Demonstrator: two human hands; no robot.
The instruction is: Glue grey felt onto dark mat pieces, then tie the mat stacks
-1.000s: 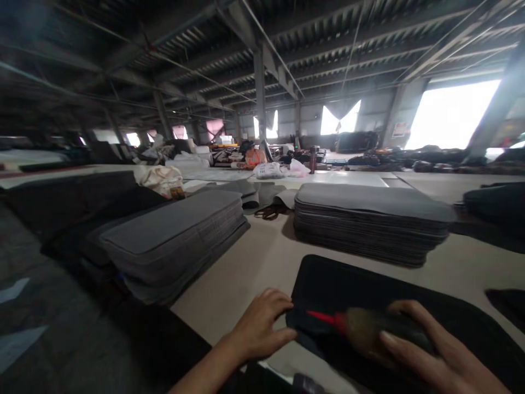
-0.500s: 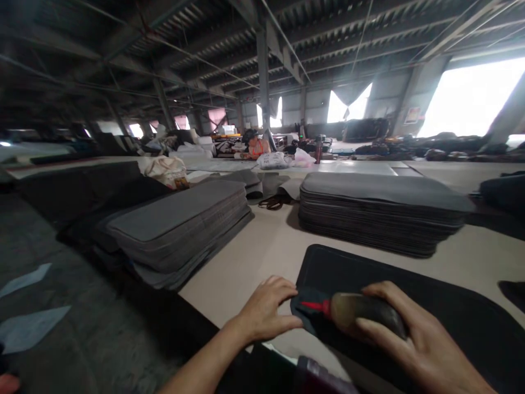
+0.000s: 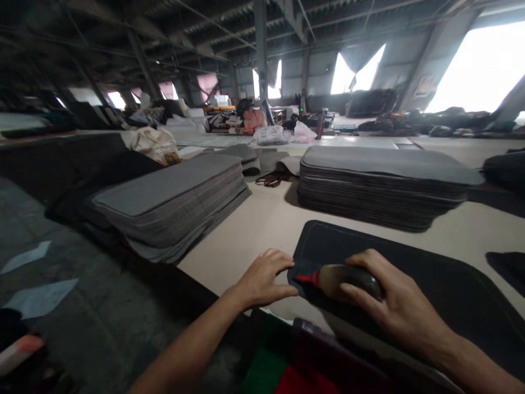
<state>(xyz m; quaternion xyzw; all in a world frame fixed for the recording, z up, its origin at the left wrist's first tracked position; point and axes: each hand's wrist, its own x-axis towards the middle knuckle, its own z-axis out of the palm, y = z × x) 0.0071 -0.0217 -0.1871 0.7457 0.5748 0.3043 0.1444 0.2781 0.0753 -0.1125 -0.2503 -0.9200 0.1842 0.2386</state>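
A dark mat (image 3: 410, 268) with rounded corners lies on the beige table (image 3: 238, 241). At its left end rests my left hand (image 3: 264, 279), thumb and forefinger spread apart around the edge, with nothing gripped between them. My right hand (image 3: 394, 295) is wrapped round a squeeze bottle (image 3: 334, 280), tilted sideways over the mat. The bottle's red nozzle (image 3: 307, 278) points left, close to the mat's left edge and between the fingertips of my left hand. Whether the tip touches the mat is hard to tell.
Stacks of grey mats stand at the left (image 3: 176, 191) and back right (image 3: 381, 186). Dark straps (image 3: 271, 179) lie between them. Farther off are a cloth bag (image 3: 153, 143), plastic bags (image 3: 270, 135) and a seated person (image 3: 251, 117). Another dark piece (image 3: 508, 273) lies at the right.
The whole view has tilted downward, so things appear higher. My right hand and the bottle have shifted slightly left, the nozzle nearer the mat's edge. My left hand keeps its pose.
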